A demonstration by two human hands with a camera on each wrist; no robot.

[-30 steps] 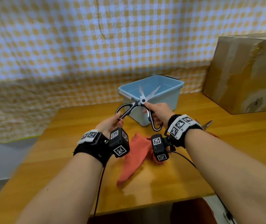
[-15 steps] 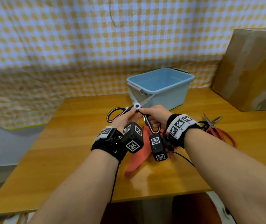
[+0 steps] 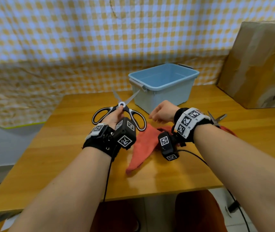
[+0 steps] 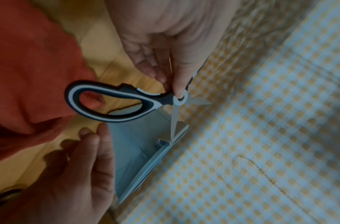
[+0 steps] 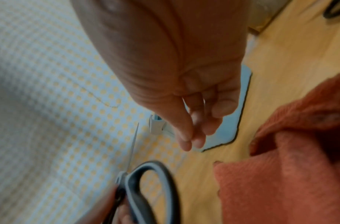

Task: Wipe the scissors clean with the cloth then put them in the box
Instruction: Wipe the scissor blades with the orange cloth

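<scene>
My left hand (image 3: pixel 115 114) pinches black-and-white scissors (image 3: pixel 136 120) at the pivot and holds them above the table, blades spread apart and pointing away. In the left wrist view the thumb and fingers of that left hand (image 4: pixel 172 84) pinch the scissors (image 4: pixel 115 104) beside the white pivot disc. My right hand (image 3: pixel 162 112) hangs free just right of them, fingers relaxed and holding nothing; the right wrist view shows the right hand (image 5: pixel 195 128) empty too. An orange cloth (image 3: pixel 143 144) lies crumpled on the table beneath both wrists. The blue box (image 3: pixel 165 86) stands open behind the hands.
A second pair of scissors (image 3: pixel 217 119) with red handles lies on the wooden table (image 3: pixel 49 148) behind my right wrist. A large cardboard box (image 3: pixel 260 64) stands at the back right. A checked cloth covers the wall behind the table.
My right hand has let go of the scissors' handle and drawn back to the right. The left hand now holds the scissors alone, at the pivot, lower and further left.
</scene>
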